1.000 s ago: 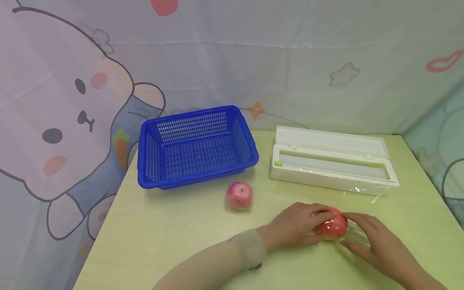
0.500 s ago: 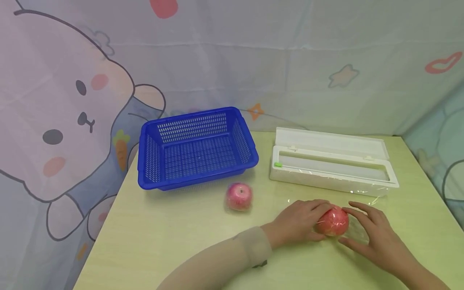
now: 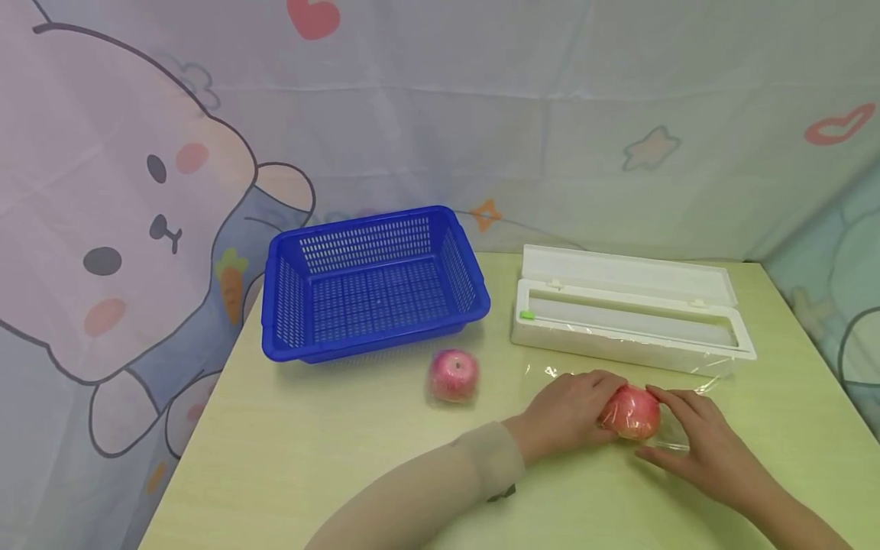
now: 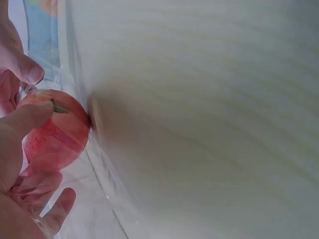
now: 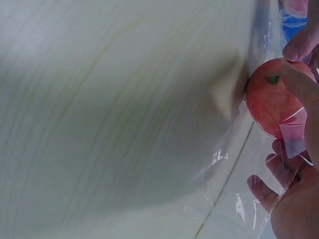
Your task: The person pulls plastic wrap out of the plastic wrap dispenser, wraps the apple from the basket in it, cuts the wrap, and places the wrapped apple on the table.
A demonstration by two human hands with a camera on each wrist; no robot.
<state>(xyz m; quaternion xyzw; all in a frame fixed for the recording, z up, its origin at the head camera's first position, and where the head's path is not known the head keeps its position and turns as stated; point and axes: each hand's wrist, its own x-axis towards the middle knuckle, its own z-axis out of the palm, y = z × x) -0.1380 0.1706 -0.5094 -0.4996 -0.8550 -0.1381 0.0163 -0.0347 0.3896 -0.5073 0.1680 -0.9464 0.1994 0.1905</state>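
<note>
Between both hands sits a red apple point(image 3: 631, 416) on the table, partly covered by clear cling film point(image 3: 670, 437). My left hand point(image 3: 569, 414) grips its left side, with the thumb point(image 4: 32, 117) on top beside the stem in the left wrist view. My right hand point(image 3: 711, 451) holds the right side, fingertips at the apple's upper edge and thumb close to its near side. In the right wrist view, film stretches over the apple point(image 5: 271, 102) and across the right fingers point(image 5: 286, 167). The film runs back toward a white cling film dispenser point(image 3: 629, 347).
The dispenser's lid point(image 3: 629, 273) stands up, and a green slider point(image 3: 527, 315) sits at its left end. Left of the hands lies another apple point(image 3: 454, 376), wrapped in film. A blue plastic basket point(image 3: 378, 344) stands behind it at the back left. A printed cloth point(image 3: 412, 130) hangs behind.
The apple and both hands have shifted slightly away from the person, toward the dispenser. The right fingers spread half a second ago and are now closer together against the apple.
</note>
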